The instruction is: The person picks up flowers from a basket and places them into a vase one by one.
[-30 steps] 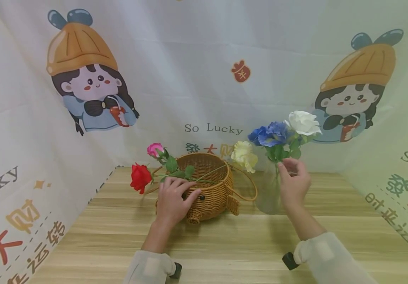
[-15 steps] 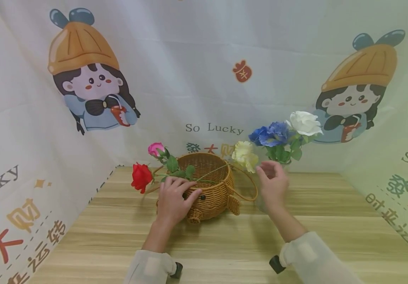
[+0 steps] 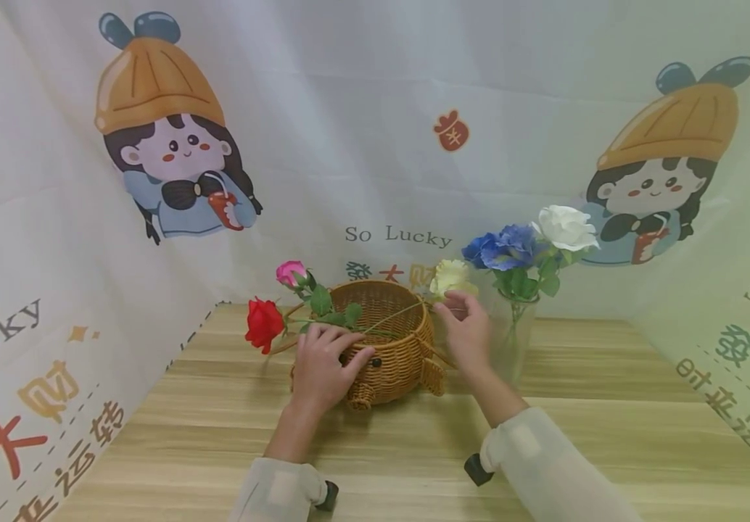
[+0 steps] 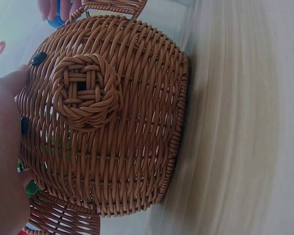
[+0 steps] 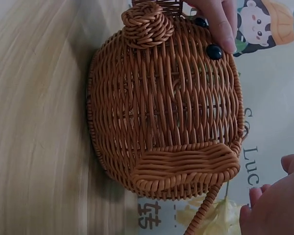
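A brown wicker basket (image 3: 397, 373) with a pig-like snout (image 4: 88, 90) and black eyes stands on the table. Across its rim my left hand (image 3: 326, 362) grips the near left side, thumb on the outside by the eyes. A red rose (image 3: 264, 325) and a pink rose (image 3: 291, 273) lean out on the left. On the other side a pale yellow flower (image 3: 448, 275) leans out, its thin stem crossing the opening. My right hand (image 3: 469, 333), fingers loosely bent, is at this flower and overlaps its lower petals; the right wrist view shows the hand beside the yellow petals (image 5: 223, 215).
Right of the basket, a clear glass vase (image 3: 524, 326) holds blue flowers (image 3: 508, 246) and a white rose (image 3: 567, 227). A handle (image 5: 203, 210) loops off the basket's right side. Printed cloth (image 3: 323, 130) hangs behind the wooden table (image 3: 375, 464) and along both sides.
My right hand has left the stems at the vase and moved left to the yellow flower. My left hand stays on the basket rim. The view has shifted slightly.
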{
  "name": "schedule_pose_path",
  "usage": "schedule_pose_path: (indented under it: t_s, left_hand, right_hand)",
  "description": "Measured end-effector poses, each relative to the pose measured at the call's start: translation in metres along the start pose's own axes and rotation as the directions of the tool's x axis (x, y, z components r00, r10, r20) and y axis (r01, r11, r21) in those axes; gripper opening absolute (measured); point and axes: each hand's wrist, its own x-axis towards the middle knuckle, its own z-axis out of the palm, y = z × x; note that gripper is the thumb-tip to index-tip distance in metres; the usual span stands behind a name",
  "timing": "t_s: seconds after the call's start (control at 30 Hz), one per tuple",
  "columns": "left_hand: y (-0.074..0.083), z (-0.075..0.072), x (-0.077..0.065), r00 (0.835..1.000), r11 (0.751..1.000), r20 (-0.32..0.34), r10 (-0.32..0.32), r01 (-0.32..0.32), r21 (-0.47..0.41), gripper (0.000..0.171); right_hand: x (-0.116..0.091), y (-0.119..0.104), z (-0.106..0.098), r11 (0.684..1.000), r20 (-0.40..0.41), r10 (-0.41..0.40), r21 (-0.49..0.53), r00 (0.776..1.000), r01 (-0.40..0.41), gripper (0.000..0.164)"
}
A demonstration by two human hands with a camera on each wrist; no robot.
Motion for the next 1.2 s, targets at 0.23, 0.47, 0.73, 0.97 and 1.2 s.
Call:
schedule_pose_path:
  t_s: [0.23,0.47,0.73,0.97,1.2]
  left_hand:
    - [0.000,0.000,0.000,1.000,1.000,0.006,0.004,-0.004,0.001,0.031]
    - [0.000,0.000,0.000,1.000,1.000,0.007,0.004,-0.004,-0.004,0.031]
    - [0.000,0.000,0.000,1.000,1.000,0.005,0.005,-0.005,0.000,0.031]
    - [0.000,0.001,0.000,1.000,1.000,-0.007,0.008,-0.008,-0.007,0.031]
    - [0.000,0.001,0.000,1.000,1.000,-0.003,0.000,0.000,0.006,0.031]
  right_hand:
    - [0.005,-0.002,0.012,0.997,0.061,0.055,-0.063,0.997,-0.051,0.034]
    - [0.006,0.002,0.020,0.988,0.122,0.120,-0.115,0.985,-0.106,0.040]
    - [0.010,0.008,0.024,0.976,0.190,0.186,-0.145,0.964,-0.160,0.053]
    - [0.014,0.008,0.024,0.969,0.278,0.208,-0.187,0.938,-0.160,0.059]
    - [0.015,0.006,0.024,0.953,0.316,0.216,-0.273,0.924,-0.129,0.060]
